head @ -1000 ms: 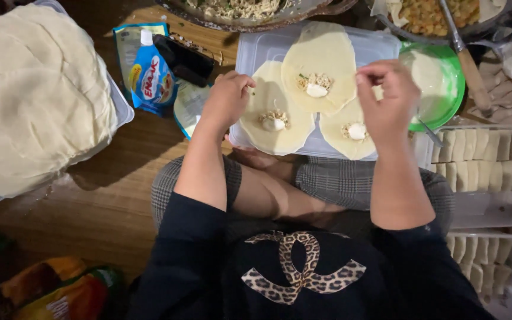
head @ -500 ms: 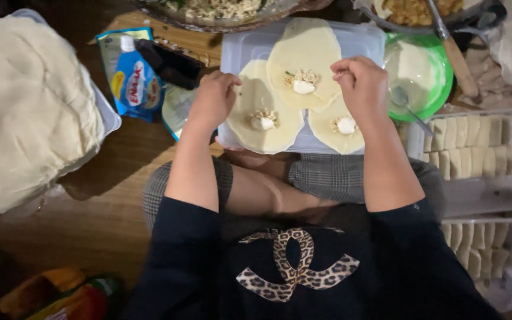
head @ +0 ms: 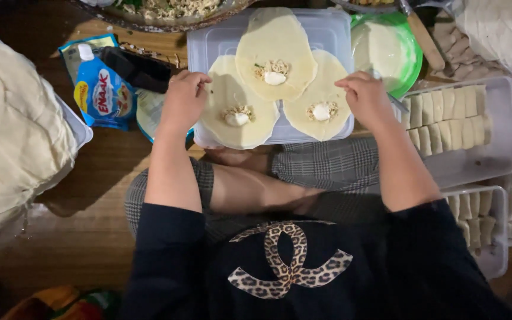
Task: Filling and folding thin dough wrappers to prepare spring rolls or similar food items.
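Three thin round pale wrappers lie on an upturned clear plastic lid [head: 214, 41], each with a small heap of filling and a white dab in its middle. My left hand [head: 183, 101] rests with curled fingers on the left edge of the left wrapper [head: 236, 104]. My right hand [head: 365, 98] is curled at the right edge of the right wrapper [head: 315, 98]. The top wrapper [head: 275, 47] lies untouched between them. Whether either hand pinches the dough is hidden by the fingers.
A big stack of wrappers [head: 13, 130] fills the left. A blue squeeze pouch [head: 99, 89] lies beside it. A green bowl [head: 410, 53] sits at the upper right, and clear trays of folded rolls [head: 451, 118] stand to the right. A filling platter [head: 167, 9] is at the top.
Both hands have moved down to the outer edges of the lower wrappers. The view has shifted, so the lid sits higher in the picture.
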